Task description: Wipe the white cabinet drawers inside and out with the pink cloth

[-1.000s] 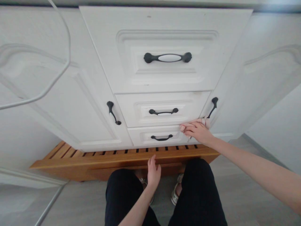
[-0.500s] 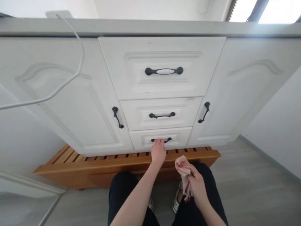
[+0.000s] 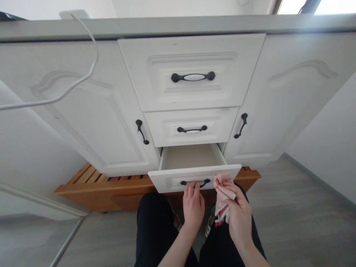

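Observation:
The bottom drawer (image 3: 169, 180) of the white cabinet stands pulled out, and its pale inside shows with nothing visible in it. My left hand (image 3: 194, 205) has its fingers hooked over the dark drawer handle (image 3: 205, 182). To the right of it, my right hand (image 3: 239, 218) is closed around a crumpled pink and white cloth (image 3: 222, 191) with red marks. The cloth hangs down in front of the drawer's right end. Part of the handle is hidden behind my left fingers.
Above are the shut middle drawer (image 3: 167, 133) and top drawer (image 3: 155, 89), between two cabinet doors with dark handles. A low slatted wooden platform (image 3: 111, 191) runs under the cabinet. A white cable (image 3: 69, 90) hangs at upper left. My knees are close to the platform.
The bottom drawer has slid out toward me, with my left hand on its handle. My right hand has risen slightly to the right, still holding the cloth.

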`<state>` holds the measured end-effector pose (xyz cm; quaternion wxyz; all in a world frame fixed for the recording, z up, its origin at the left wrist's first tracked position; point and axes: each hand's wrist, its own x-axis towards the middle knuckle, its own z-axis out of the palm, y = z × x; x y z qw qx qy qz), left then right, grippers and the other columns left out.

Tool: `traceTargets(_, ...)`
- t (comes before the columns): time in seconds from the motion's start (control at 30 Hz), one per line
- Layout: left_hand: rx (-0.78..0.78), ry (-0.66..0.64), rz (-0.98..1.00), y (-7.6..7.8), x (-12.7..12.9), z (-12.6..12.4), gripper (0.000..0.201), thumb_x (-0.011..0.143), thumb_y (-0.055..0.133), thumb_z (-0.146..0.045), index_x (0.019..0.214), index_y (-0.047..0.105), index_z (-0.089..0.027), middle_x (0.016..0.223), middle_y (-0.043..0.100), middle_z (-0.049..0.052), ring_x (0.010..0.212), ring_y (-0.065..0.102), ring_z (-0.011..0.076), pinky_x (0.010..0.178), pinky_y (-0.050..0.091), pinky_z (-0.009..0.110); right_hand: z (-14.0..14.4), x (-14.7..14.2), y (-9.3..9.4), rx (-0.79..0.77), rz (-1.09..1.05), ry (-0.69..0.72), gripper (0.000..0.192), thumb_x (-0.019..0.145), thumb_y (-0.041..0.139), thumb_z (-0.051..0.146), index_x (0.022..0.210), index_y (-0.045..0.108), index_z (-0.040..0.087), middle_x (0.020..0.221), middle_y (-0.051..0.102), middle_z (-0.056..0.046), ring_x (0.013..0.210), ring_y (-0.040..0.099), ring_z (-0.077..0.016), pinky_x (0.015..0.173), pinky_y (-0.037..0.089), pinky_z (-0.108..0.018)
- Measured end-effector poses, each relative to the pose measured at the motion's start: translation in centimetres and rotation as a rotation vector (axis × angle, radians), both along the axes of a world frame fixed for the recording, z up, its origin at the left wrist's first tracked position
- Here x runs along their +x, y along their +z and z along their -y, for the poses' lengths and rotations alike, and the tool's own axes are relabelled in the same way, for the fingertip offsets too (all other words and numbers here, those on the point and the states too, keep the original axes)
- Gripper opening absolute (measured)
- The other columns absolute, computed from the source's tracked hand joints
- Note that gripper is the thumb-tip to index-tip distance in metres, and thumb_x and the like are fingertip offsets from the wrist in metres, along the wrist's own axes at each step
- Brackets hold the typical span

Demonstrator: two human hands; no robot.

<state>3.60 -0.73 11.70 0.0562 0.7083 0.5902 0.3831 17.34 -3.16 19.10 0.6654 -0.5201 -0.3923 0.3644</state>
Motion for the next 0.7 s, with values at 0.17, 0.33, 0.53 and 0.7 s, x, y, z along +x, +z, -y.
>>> traceTargets(0.17,-0.077,-0.036,0.029,0.7,-0.2,2.9,0.051,0.089,0.049,-0.003,0.136,0.055,-0.022,0.132,0.059,0.009,0.131,0.052,0.0262,0.117,0.048,0.049,1.2,-1.6,2.2,-0.040,-0.064,0.099,0.014,0.073,0.082,0.031,0.083,0.077,0.024,0.116,0.071,-0.006,0.120,0.061,-0.0273,0.114,0.042,-0.045)
traceTargets(0.33,-0.122,-0.101,-0.031,0.7,-1.3,5.8,0.059,0.087,0.052,-0.006,0.145,0.049,-0.021,0.139,0.058,0.011,0.134,0.053,0.0289,0.115,0.050,0.052,0.8,-0.6,6.5,-0.192,-0.045,0.354,0.019,0.077,0.077,0.030,0.096,0.078,0.025,0.119,0.072,-0.006,0.121,0.062,-0.0270,0.112,0.045,-0.042)
traceTargets(0.53,-0.266,-0.304,-0.012,-0.5,-3.3,8.2,0.084,0.082,0.059,-0.011,0.160,0.034,-0.028,0.153,0.051,0.013,0.143,0.047,0.0374,0.116,0.049,0.057,-4.8,0.0,13.9,-0.131,0.312,1.005,0.025,0.085,0.059,0.016,0.099,0.078,0.024,0.114,0.073,-0.003,0.113,0.065,-0.0202,0.104,0.049,-0.035)
traceTargets(0.7,-0.429,-0.326,0.317,1.4,-3.0,8.5,0.080,0.076,0.066,-0.012,0.150,0.052,-0.038,0.151,0.055,0.009,0.143,0.045,0.0412,0.120,0.039,0.061,-14.3,-5.3,9.1,0.201,0.486,1.126,0.032,0.082,0.045,0.005,0.086,0.073,0.020,0.106,0.068,-0.003,0.094,0.065,-0.0154,0.088,0.054,-0.032)
